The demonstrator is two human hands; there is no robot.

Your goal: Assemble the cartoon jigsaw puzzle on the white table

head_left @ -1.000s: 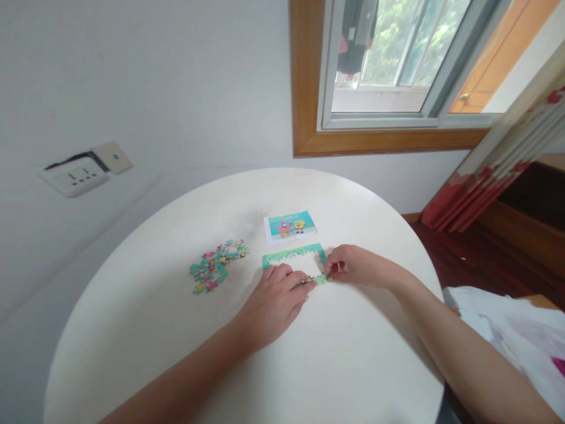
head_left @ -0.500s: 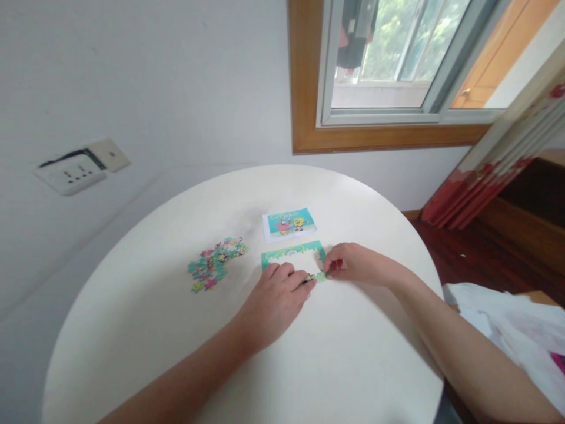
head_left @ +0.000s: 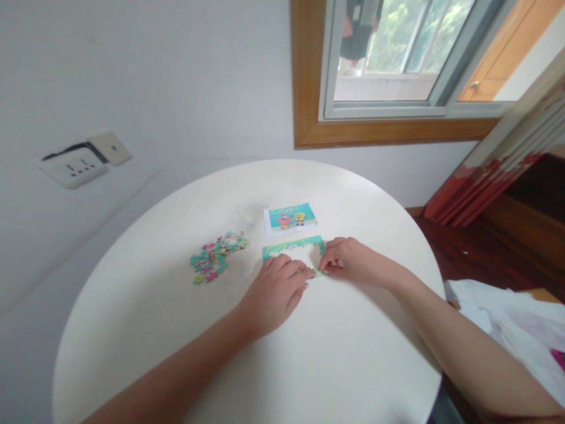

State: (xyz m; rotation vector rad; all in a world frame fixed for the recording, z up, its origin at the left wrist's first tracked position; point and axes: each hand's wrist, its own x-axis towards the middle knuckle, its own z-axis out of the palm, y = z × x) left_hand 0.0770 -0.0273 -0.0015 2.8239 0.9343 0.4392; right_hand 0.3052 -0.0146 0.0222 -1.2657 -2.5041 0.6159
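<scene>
A partly assembled jigsaw puzzle [head_left: 295,244] lies on the white table, its teal-green border framing a pale middle. My left hand [head_left: 274,291] rests over its lower left part, fingers stretched out and pressing down, hiding some of the border. At the lower right corner, my right hand [head_left: 348,259] has thumb and fingers pinched together on the puzzle's edge; the exact bit between the fingertips is mostly hidden. Left of the puzzle is a loose heap of puzzle pieces [head_left: 216,257] in teal, pink and yellow. Just behind the puzzle sits a small cartoon-printed box [head_left: 291,219].
The round white table [head_left: 353,347] stands near a wall with a socket [head_left: 77,166]. A wood-framed window [head_left: 304,132] is behind it. To the right are a red and cream curtain [head_left: 459,191] and white plastic bags [head_left: 494,318].
My right hand has shifted slightly at the puzzle's lower right corner, its fingers closer over the edge. My left hand stays on the border. The whole view has tilted a little.
</scene>
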